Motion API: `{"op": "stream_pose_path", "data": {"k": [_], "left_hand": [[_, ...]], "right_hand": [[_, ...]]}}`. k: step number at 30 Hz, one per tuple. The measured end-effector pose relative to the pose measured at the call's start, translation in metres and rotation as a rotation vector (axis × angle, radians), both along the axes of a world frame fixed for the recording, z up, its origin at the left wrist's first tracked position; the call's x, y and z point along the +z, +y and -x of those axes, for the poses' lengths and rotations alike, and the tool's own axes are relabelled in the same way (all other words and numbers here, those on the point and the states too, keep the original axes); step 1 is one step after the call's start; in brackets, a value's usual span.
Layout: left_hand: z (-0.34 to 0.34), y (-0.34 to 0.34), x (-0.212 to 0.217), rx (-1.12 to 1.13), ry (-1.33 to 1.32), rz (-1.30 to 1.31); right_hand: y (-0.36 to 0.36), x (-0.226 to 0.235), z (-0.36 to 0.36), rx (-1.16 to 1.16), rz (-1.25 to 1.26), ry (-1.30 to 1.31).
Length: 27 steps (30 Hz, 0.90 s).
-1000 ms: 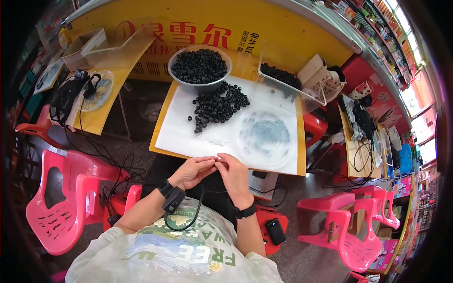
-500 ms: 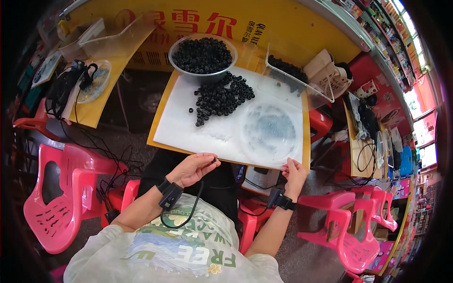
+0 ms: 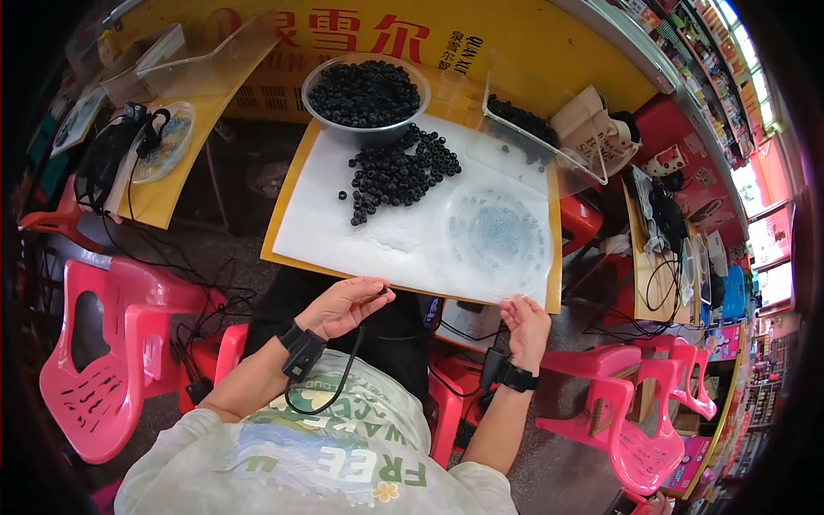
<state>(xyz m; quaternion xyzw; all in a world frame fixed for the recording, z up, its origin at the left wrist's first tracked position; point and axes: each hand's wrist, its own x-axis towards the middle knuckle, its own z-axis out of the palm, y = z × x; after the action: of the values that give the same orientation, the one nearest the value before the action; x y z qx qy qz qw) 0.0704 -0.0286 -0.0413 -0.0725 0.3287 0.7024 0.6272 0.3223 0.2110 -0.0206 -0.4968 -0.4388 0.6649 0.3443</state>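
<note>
My left hand (image 3: 343,311) is just off the near edge of the table, its thumb and fingers pinched on a small black bead (image 3: 384,290). Nearer the table's right corner, my right hand (image 3: 526,329) has its fingertips pressed together; a faint pale thin piece shows there, too small to name. On the white mat (image 3: 322,236) lies a heap of black beads (image 3: 403,172). Behind the heap stands a clear round bowl (image 3: 365,135) full of black beads (image 3: 365,93). Small clear pieces (image 3: 498,232) lie in a shallow clear round tray (image 3: 452,215), beyond my right hand.
A clear bin (image 3: 562,163) with more black beads (image 3: 524,122) stands at the far right, beside a cloth bag (image 3: 592,124). Pink chairs (image 3: 94,360) flank me. Side tables (image 3: 163,202) hold cables and trays. Both my wrists wear black bands with cables.
My right hand has drawn slightly left from the table corner, and a thin pale piece now shows at its fingertips. My left hand keeps its pinch, and the view has shifted slightly.
</note>
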Motion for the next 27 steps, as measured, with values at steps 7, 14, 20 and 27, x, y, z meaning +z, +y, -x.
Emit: {"op": "stream_pose_path", "data": {"k": [7,14,20,27], "left_hand": [[0.0,-0.002,0.005,0.013,-0.022,-0.019],[0.008,-0.001,0.013,-0.029,-0.133,-0.075],[0.016,0.004,0.034,0.065,-0.089,-0.116],[0.018,-0.001,0.046,-0.008,0.015,-0.172]], "right_hand": [[-0.013,0.043,0.025,0.176,-0.578,-0.988],[-0.01,0.015,0.072,0.376,-1.009,-0.723],[-0.006,0.016,0.07,0.417,-1.024,-0.803],[-0.084,0.074,0.107,0.444,-0.493,-0.136]]}}
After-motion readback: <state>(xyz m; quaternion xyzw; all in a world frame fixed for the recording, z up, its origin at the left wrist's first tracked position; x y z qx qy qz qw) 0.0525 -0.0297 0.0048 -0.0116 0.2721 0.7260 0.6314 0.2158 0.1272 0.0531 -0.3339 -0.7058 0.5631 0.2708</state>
